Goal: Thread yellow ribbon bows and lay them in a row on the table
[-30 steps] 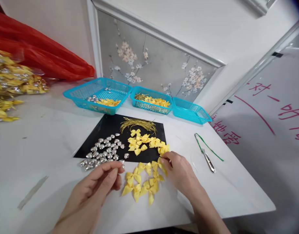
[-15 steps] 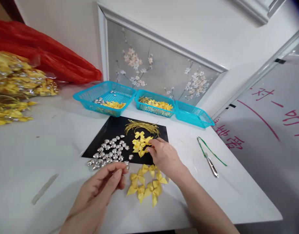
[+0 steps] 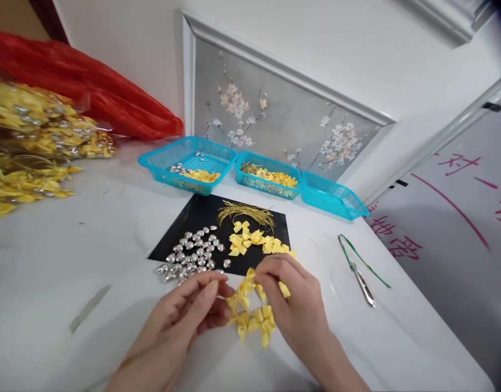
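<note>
My right hand (image 3: 293, 288) pinches a yellow ribbon bow (image 3: 246, 286) over the front edge of a black mat. Close to its left, my left hand (image 3: 193, 313) has thumb and fingers pressed together; what they hold, if anything, is hidden. Below both hands several more yellow bows (image 3: 254, 321) lie on the white table, partly covered by the fingers. On the black mat (image 3: 172, 234) are loose silver hearts (image 3: 199, 252), further yellow bows (image 3: 239, 242) and a bundle of gold cords (image 3: 246, 211).
Behind the mat stand three blue baskets: the left basket (image 3: 152, 166) and middle basket (image 3: 267, 188) contain bows, and the right basket (image 3: 336, 196) is beside them. A cutter (image 3: 362, 284) with green cord lies right. Bagged yellow bows (image 3: 50, 125) and red plastic (image 3: 111, 92) fill the far left.
My right hand has come back from the bows on the mat toward my left hand, bringing a yellow bow. Other bows on the mat now lie spread further right. The view has shifted slightly.
</note>
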The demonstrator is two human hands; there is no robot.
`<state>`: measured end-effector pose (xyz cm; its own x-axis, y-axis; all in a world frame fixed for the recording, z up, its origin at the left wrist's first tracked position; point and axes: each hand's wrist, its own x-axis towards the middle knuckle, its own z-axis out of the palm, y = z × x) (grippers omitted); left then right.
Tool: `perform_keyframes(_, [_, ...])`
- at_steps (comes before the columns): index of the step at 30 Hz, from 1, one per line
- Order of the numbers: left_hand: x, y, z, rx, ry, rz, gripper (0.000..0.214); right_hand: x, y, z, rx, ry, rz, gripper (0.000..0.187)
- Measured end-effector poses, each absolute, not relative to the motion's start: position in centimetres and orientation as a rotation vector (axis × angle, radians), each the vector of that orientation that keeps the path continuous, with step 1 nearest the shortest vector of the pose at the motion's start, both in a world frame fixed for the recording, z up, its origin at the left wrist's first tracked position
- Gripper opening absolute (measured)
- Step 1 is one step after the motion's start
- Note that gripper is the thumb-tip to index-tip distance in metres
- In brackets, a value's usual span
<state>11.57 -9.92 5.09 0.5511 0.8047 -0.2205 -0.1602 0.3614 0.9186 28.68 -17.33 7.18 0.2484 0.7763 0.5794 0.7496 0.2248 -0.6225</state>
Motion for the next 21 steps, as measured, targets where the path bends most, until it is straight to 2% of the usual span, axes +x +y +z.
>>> perform_keyframes(3, [11.7,-10.8,6.0,0.892,0.681,0.554,0.035,27.6,-18.1,6.6,-1.265,-1.444,0.041,0.024])
perform_keyframes(6, [12.0,-11.4,6.8,0.874,0.671,0.528,0.033,27.2,-18.2,6.0,-1.195,-1.369,0.158,0.027])
perform_keyframes(15, [12.6,-10.8,6.7,1.255,0.796,0.687,0.028,26.9,-19.1,5.2,-1.230,-1.062,0.633,0.020])
perform_keyframes(17, [12.4,-11.0,6.4,1.380,0.848,0.701,0.026,26.9,-19.2,5.5,-1.242,-1.085,0.666,0.020])
perform_keyframes(21, [11.9,-11.1,6.1,1.599,0.800,0.648,0.019,26.7,-18.8,6.3,-1.235,-1.141,0.651,0.007])
